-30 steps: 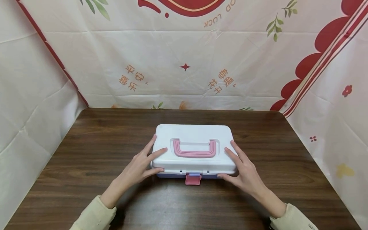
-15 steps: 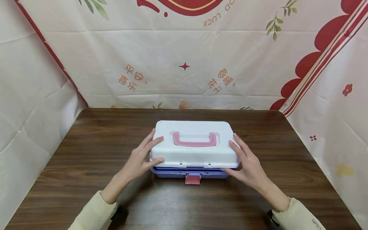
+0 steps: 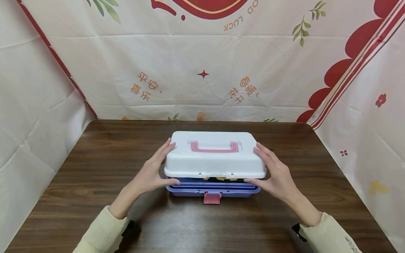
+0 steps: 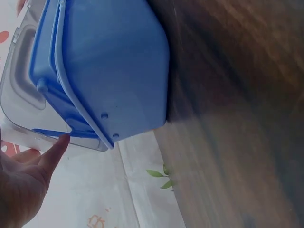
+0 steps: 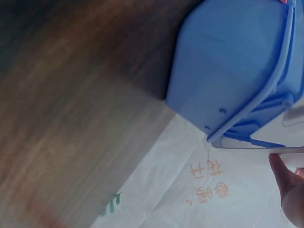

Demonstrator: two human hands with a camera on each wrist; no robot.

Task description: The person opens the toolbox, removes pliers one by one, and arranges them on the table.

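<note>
A plastic toolbox with a white lid [image 3: 215,164] and a blue-purple base [image 3: 234,193] sits mid-table, its lid raised at the front. My left hand [image 3: 147,177] grips the lid's left end, fingertips at the top edge and thumb at the front rim. At the opposite end my right hand [image 3: 280,177] holds the lid likewise. A pink handle [image 3: 215,150] lies folded on top; the pink latch [image 3: 212,198] hangs down in front. Something black and yellow [image 3: 221,179] shows through the gap. Both wrist views show the base's side wall [image 4: 114,66] and a blue lid arm [image 4: 52,133].
The brown wood-grain table [image 3: 104,168] has its far edge just behind the box. A white printed cloth [image 3: 202,52] hangs at the back and along both sides.
The lid's front edge has risen from nearly closed, and the gap shows blue tray edges and contents. Both hands have moved up with it; the base stays put.
</note>
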